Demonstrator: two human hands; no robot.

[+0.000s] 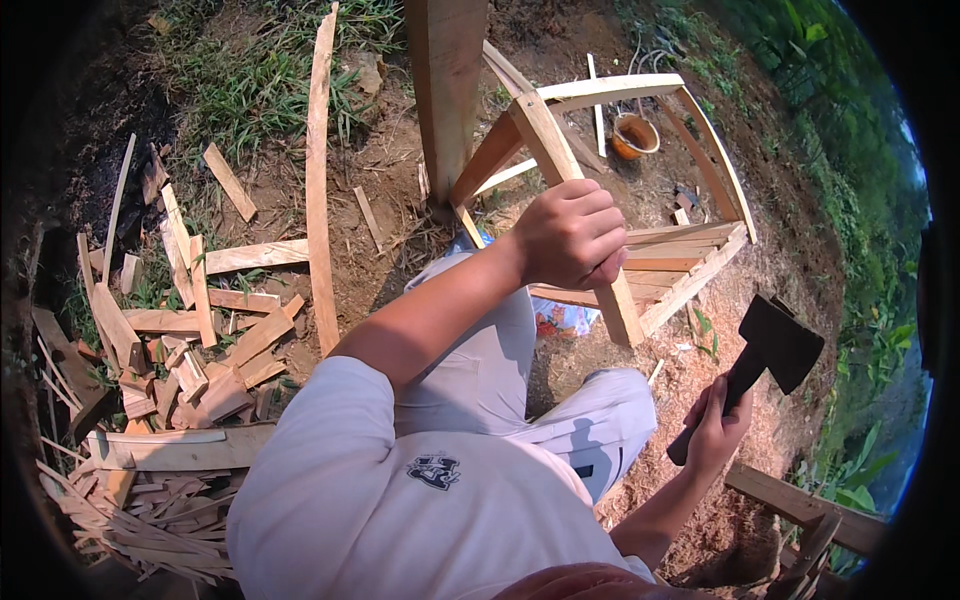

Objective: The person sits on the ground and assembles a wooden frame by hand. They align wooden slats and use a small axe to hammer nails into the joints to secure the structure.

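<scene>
Both hands are gripping: the left hand (572, 236) is fisted around a leg of the wooden frame (640, 255) at one o'clock, the right hand (716, 428) wrapped tight on a hatchet (760, 362) at four o'clock, above sawdust (700, 500).

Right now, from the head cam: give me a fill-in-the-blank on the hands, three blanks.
1. The left hand grips a leg of the wooden ____ frame.
2. The right hand holds a dark ____ by its handle.
3. The orange bowl sits on the ground, ____ the frame as seen from here.

Missing words: chair; hatchet; beyond
</scene>
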